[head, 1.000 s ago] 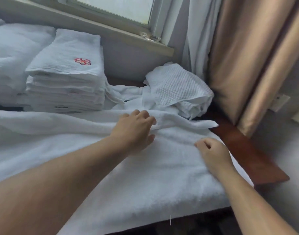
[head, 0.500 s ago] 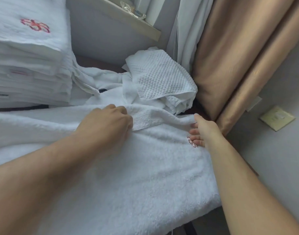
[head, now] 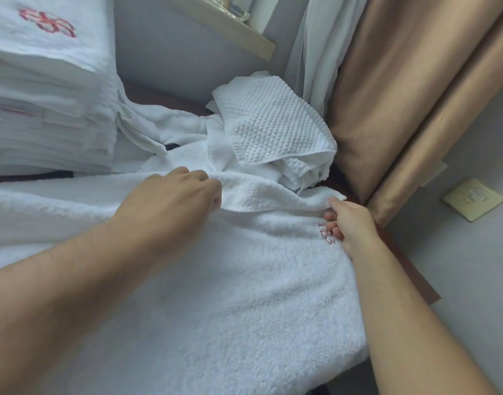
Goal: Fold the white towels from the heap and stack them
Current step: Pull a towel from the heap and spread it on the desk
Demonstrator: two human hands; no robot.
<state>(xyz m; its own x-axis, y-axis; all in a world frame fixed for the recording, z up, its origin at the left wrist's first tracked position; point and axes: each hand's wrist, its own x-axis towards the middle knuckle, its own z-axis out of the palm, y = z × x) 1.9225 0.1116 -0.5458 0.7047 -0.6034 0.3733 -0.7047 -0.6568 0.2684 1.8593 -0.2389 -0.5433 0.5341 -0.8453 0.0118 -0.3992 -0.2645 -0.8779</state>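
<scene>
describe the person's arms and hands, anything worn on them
Nothing worn. The left hand and right hand are bare: no gloves, rings or watch visible. The left forearm and right forearm are uncovered to the frame's edge, no sleeve in view.

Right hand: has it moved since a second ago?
Yes: right hand moved forward to the fold corner of the spread towel, nearer the waffle towel.

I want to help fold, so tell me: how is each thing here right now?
spread towel, lying flat, far edge turned over into a fold.
left grip, curled round that folded edge.
right grip, pinching the towel's corner.
folded stack, folded, piled neatly.
waffle towel, crumpled, not yet folded.
curtain, hanging in folds.
</scene>
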